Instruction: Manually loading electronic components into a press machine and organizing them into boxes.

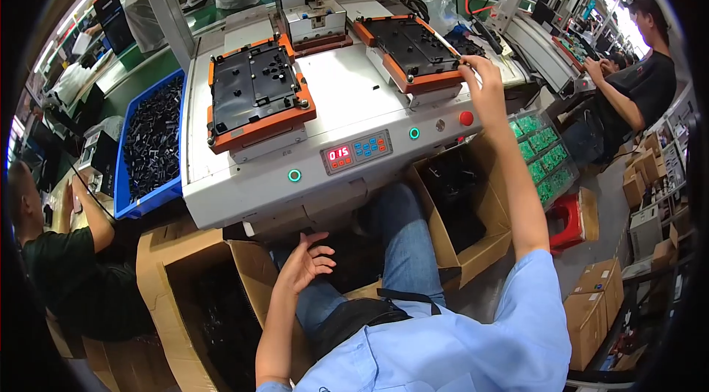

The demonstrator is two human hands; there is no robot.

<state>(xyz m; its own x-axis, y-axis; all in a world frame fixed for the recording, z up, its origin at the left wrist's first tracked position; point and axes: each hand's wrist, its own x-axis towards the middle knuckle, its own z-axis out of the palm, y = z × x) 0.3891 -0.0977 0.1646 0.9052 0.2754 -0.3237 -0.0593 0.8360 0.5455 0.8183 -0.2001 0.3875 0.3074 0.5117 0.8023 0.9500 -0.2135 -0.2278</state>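
My right hand (484, 83) is at the near right corner of the right-hand orange fixture (436, 80), on which a flat black plastic panel (410, 43) lies. Its thumb and fingers are closed together beside a thin white strip along the fixture's edge; what they hold, if anything, is too small to make out. My left hand (304, 263) hangs in front of the machine over my lap, fingers apart and holding nothing. Left of the machine's middle, another orange fixture (301, 105) carries a similar black panel (251, 86) with small black parts on it.
The white machine (336, 89) has a control panel (357, 152), two green-lit buttons and a red knob (466, 118). A blue bin (131, 200) of small black parts stands left. Open cardboard boxes (159, 252) flank my legs. Green circuit boards (543, 148) sit right. Co-workers sit on both sides.
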